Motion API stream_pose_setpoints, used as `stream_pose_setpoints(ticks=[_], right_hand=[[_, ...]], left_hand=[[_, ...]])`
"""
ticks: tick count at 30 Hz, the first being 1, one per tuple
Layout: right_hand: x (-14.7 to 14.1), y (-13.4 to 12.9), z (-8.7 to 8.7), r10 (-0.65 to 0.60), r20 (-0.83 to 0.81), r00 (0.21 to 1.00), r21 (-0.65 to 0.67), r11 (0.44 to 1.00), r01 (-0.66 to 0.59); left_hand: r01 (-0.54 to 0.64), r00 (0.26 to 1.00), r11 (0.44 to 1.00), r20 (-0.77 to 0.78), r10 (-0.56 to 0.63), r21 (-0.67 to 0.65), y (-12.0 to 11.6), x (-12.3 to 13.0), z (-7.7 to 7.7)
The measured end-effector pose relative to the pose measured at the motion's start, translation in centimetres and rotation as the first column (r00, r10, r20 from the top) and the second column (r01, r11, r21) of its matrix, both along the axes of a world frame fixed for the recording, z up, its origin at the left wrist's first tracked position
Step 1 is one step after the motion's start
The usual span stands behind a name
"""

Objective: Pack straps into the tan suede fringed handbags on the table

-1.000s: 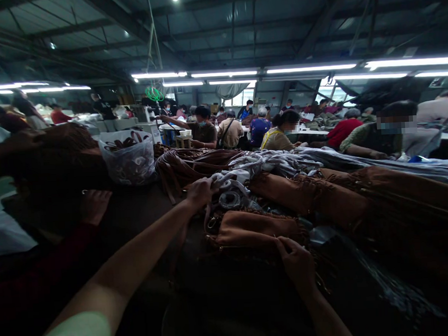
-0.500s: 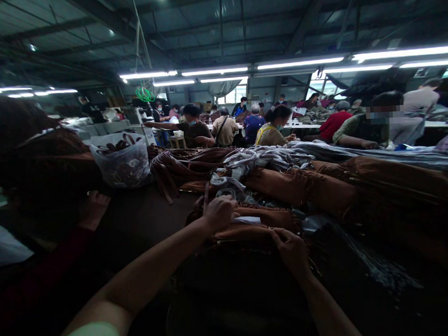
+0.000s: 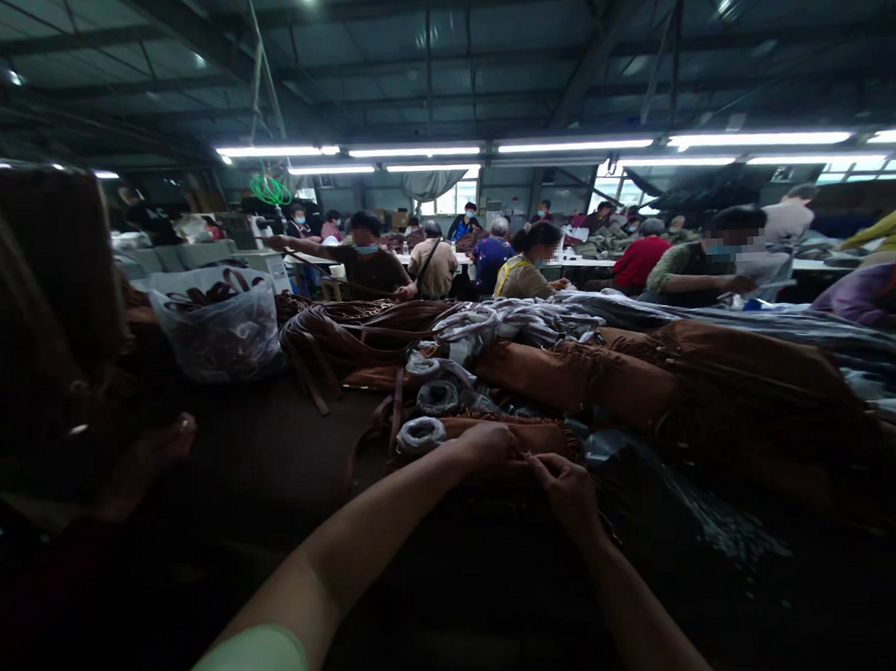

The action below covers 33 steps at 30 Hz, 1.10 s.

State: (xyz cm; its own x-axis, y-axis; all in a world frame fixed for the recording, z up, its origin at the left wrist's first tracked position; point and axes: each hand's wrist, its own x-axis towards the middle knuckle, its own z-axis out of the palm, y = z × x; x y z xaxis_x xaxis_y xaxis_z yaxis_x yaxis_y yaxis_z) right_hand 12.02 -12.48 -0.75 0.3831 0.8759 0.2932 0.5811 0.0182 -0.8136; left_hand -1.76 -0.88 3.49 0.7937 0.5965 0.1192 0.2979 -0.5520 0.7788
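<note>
My left hand [image 3: 488, 452] rests on a tan suede fringed bag [image 3: 513, 436], its fingers curled toward my right hand [image 3: 566, 491]. The fingertips of my right hand pinch at the bag's near edge, close to my left fingers, but what they hold is too small to tell. A small grey-white roll [image 3: 421, 435] lies at the bag's left end, and another roll [image 3: 437, 396] sits just behind it. Farther back, a long row of fringed brown suede bags [image 3: 577, 374] stretches right.
A dark work table [image 3: 294, 424] bears the goods. Tangled brown leather fringes [image 3: 343, 336] and a clear plastic bag of brown straps [image 3: 218, 322] lie behind. A co-worker's hand [image 3: 151, 469] is at the left. Many people work at tables beyond.
My left hand has moved right, close to my right hand. A small roll now shows at the bag's left end, and the white slip is out of sight. The view has turned slightly left.
</note>
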Motion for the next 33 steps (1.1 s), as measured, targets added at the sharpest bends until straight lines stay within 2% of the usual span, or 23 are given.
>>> stream_pose_setpoints(ticks=[2,5,7,13,17,19,22,25,27,28,30,32,33], right_hand=[[0.1,0.2,0.0,-0.008,-0.010,1.000,-0.022,1.000,0.008],[0.3,0.7,-0.2,-0.009,-0.022,1.000,-0.039,0.999,0.008],[0.4,1.1,-0.3,-0.011,-0.038,0.999,-0.057,0.998,0.009],[0.6,1.5,-0.4,-0.028,-0.065,0.998,-0.112,0.993,0.020],[0.6,1.6,-0.3,0.001,-0.040,0.999,-0.107,0.994,-0.005],[0.6,1.5,-0.3,0.010,-0.023,1.000,-0.100,0.995,-0.012],[0.7,1.5,-0.3,0.017,-0.013,1.000,-0.093,0.996,-0.018],[0.7,1.4,-0.3,0.054,-0.027,0.998,-0.083,0.995,-0.056],[0.8,1.5,-0.3,0.069,-0.049,0.996,-0.084,0.994,-0.073],[1.0,1.6,-0.3,0.061,-0.065,0.996,-0.090,0.994,-0.067],[1.5,1.7,-0.3,0.023,-0.143,0.989,-0.124,0.991,-0.041],[2.2,1.7,-0.4,0.021,-0.330,0.944,-0.159,0.984,-0.077],[2.6,1.7,-0.4,0.045,-0.456,0.889,-0.159,0.979,-0.131]], left_hand=[[0.030,0.999,0.995,-0.017,-0.028,0.096,0.0,0.0,-0.3],[0.104,0.994,0.952,-0.074,-0.086,0.288,0.2,0.1,-1.0],[0.111,0.993,0.932,-0.084,-0.087,0.345,0.3,0.1,-1.4],[0.058,0.998,0.932,-0.047,-0.044,0.357,-0.2,-0.3,-1.5],[0.062,0.998,0.925,-0.015,-0.061,0.375,-0.8,-0.6,-1.7],[0.060,0.998,0.951,-0.020,-0.057,0.304,-0.8,-0.5,-1.7],[-0.071,0.997,0.997,-0.038,0.071,0.006,-0.5,0.2,-1.7],[-0.192,0.980,0.946,-0.004,0.198,-0.261,-0.1,1.0,-1.5],[-0.207,0.975,0.920,0.010,0.223,-0.334,-0.2,1.5,-1.3],[-0.220,0.972,0.921,0.001,0.233,-0.321,-0.4,1.7,-1.2],[-0.281,0.958,0.945,0.006,0.286,-0.169,-1.1,2.0,-1.1],[-0.344,0.937,0.937,0.087,0.339,0.057,-2.0,2.3,-1.2],[-0.360,0.930,0.924,0.133,0.344,0.126,-2.3,2.4,-1.4]])
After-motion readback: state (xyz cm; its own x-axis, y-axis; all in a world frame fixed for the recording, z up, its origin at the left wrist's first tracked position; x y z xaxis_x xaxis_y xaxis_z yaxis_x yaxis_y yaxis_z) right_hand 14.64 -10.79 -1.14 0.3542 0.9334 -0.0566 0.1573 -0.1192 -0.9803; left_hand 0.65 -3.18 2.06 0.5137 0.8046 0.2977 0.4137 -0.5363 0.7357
